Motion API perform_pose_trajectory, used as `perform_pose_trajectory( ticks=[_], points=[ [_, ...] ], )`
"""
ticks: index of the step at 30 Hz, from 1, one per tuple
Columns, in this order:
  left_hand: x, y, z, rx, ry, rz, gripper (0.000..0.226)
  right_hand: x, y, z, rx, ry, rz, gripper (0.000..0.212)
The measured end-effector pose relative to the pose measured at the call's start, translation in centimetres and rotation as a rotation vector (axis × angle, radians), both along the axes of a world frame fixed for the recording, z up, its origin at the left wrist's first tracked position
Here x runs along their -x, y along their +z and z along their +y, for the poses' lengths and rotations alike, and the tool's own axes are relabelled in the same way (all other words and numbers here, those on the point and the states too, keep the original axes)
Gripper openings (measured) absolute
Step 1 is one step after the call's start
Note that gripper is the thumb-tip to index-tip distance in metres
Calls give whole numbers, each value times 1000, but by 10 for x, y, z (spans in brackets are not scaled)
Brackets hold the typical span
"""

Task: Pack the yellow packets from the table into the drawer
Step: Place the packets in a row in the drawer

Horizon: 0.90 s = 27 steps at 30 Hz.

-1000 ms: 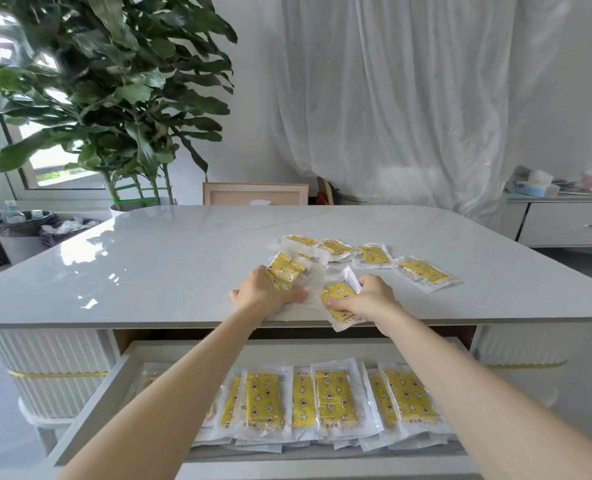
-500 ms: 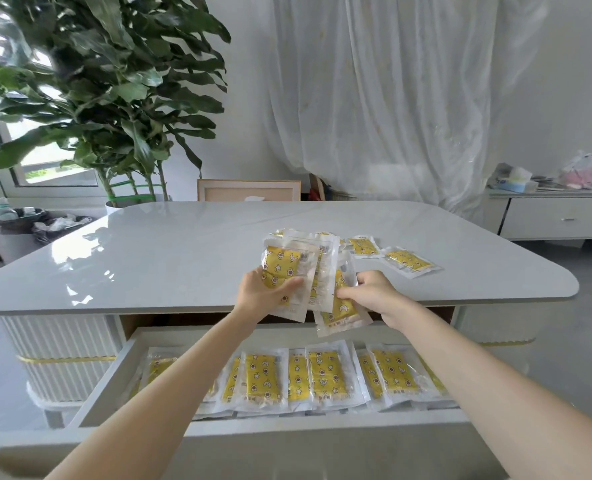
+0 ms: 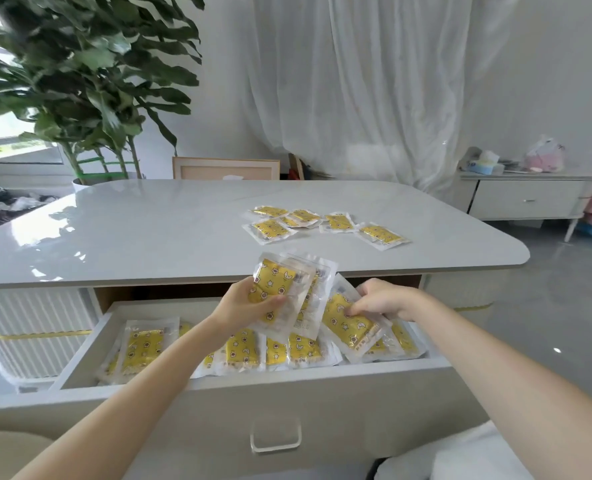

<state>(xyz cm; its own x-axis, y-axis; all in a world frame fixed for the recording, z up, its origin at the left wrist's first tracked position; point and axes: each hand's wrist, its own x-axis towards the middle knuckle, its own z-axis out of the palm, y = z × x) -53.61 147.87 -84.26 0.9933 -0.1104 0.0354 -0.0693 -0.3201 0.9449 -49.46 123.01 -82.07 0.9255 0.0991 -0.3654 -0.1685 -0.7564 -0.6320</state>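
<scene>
Head view shows the drop-off step: the left hand (image 3: 249,306) grips a fanned bunch of yellow packets (image 3: 280,285) and the right hand (image 3: 383,299) pinches one more packet (image 3: 348,329), both above the open drawer (image 3: 287,379). Next they likely need laying flat among the rows (image 3: 242,351) inside. A second ago both hands were gathering these on the desk (image 3: 142,230), where several packets (image 3: 322,223) still lie.

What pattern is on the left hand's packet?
The packet is yellow with stars and moons; head view.

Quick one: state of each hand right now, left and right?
Left hand: grips several yellow packets above the drawer.
Right hand: pinches one yellow packet, low over the drawer.
</scene>
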Motion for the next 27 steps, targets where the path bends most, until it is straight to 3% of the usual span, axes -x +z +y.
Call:
perform_pose_trajectory(
  ticks=[6,16,22,27],
  points=[
    [-5,-16,-2,-199,-122,88,12,-28,-36,-36,144,-247,1,47],
    [-16,-29,1,-316,-93,189,12,-36,-48,-50,139,-458,-48,44],
    [-21,-31,-2,-336,-80,214,16,-31,-66,-50,481,-445,-208,46],
    [-21,-29,-1,-351,-57,237,21,-27,-66,-43,751,-270,-464,50]
  ],
)
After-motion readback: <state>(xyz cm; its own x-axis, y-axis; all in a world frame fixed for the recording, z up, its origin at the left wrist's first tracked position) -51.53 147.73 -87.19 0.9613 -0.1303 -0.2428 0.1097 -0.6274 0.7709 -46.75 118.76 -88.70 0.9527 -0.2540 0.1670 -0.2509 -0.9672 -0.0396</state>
